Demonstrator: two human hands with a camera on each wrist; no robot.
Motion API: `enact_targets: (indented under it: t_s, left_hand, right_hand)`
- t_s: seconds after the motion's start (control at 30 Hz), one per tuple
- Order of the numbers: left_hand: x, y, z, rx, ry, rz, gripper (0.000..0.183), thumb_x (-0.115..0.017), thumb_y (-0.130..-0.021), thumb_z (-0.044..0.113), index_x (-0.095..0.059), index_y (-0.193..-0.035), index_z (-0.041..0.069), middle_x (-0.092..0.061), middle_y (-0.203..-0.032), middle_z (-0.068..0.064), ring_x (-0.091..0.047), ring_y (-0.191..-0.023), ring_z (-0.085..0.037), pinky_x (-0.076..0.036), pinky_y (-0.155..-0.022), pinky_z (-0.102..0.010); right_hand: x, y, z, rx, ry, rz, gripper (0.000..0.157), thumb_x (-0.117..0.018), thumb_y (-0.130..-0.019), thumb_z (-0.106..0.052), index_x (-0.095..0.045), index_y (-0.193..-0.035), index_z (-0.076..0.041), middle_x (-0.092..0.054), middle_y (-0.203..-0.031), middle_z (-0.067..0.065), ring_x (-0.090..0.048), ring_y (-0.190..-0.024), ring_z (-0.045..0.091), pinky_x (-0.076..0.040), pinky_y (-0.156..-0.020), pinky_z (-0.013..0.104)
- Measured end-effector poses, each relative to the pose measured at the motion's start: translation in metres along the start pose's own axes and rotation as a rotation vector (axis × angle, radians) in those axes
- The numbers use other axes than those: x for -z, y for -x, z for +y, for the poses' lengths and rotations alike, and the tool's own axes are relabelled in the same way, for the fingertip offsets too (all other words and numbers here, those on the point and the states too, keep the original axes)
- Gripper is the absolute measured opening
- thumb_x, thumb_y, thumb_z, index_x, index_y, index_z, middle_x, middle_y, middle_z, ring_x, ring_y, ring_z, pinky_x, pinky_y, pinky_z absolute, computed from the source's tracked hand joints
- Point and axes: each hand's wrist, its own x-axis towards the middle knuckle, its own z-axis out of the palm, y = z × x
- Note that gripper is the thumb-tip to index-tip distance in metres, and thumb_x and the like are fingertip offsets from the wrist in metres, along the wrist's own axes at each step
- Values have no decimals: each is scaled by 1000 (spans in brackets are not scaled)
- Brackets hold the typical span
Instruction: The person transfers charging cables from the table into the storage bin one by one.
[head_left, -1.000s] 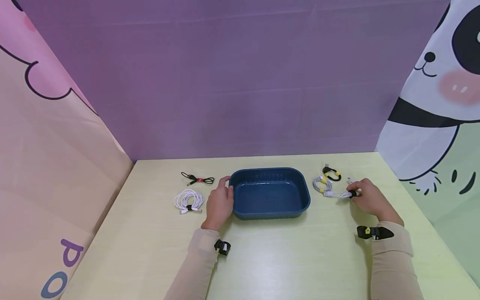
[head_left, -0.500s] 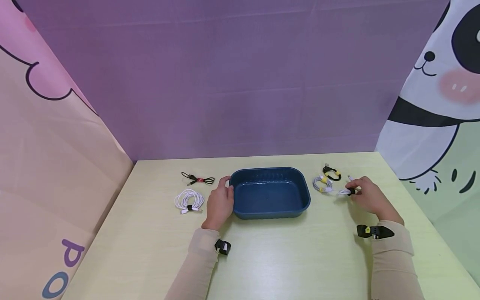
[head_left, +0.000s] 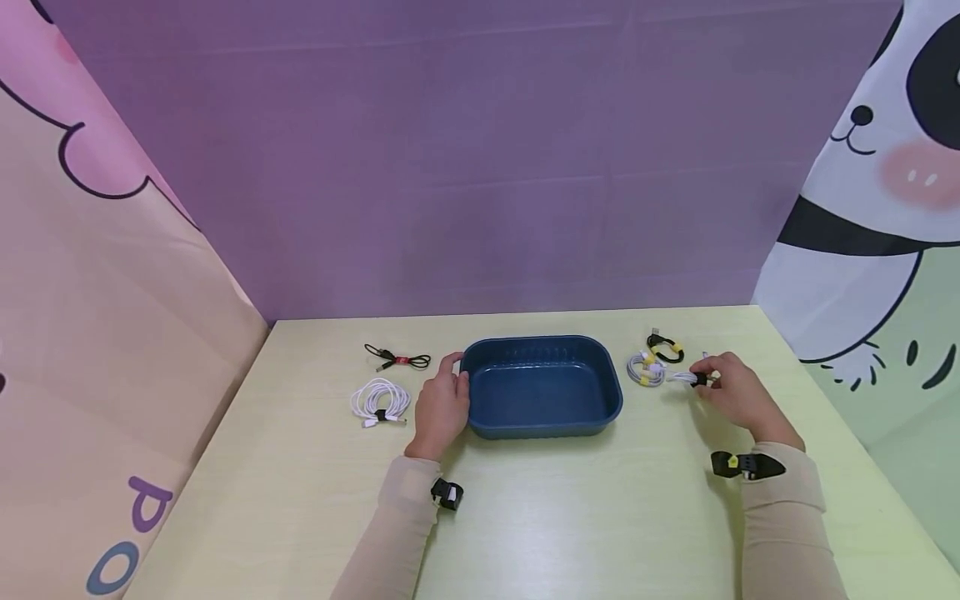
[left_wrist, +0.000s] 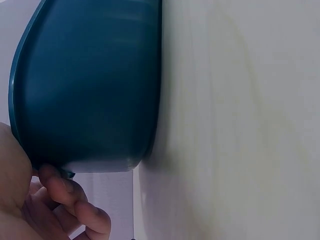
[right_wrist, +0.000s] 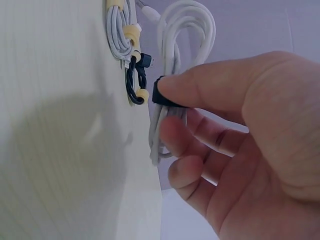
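Note:
My left hand grips the left wall of a dark blue plastic tray by its rim; in the left wrist view its fingers curl at the tray's corner. The right hand pinches a coiled white cable at its black strap, thumb on one side and fingers on the other. That bundle hangs over the table, its loop upward in the right wrist view. Just left of it lie a pale grey coiled cable with yellow ties and a black one with a yellow tie.
Left of the tray, a black cable with a red tie lies behind a white coiled cable with a black strap. The pale wooden table meets a purple cloth wall at its back edge.
My right hand has drawn the white cable slightly up off the table, and its end no longer reaches across the grey coil. The left hand stays at the tray.

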Motion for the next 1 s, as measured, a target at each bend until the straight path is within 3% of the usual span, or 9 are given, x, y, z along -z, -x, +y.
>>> enact_targets:
  t_s: [0.27, 0.57, 1.0]
  left_hand:
    - [0, 0, -1, -5, -2, 3, 39, -54, -106, 20, -53, -144, 11, -57, -67, -3, -48, -52, -17, -32, -48, -28]
    - [-1, 0, 0, 1, -4, 10, 38, -55, -106, 20, -54, -143, 11, -58, -68, -4, -49, -55, -18, -33, -49, -28]
    - [0, 1, 1, 13, 28, 0, 39, -54, -106, 19, -53, -144, 11, -60, -70, -5, -50, -56, -18, -34, -50, -28]
  right_hand:
    - [-2, -1, -5, -20, -8, 18, 28, -68, -92, -3, -66, -118, 8, -59, -113, 28, -59, -85, 28, -45, -73, 37]
    - [-2, -2, -10, -15, -18, 32, 30, -68, -93, -6, -65, -119, 7, -60, -124, 33, -63, -86, 28, -48, -76, 39]
    - [-4, -3, -15, -11, -43, 37, 31, -66, -93, -6, -63, -120, 8, -66, -113, 27, -60, -80, 20, -46, -72, 35]
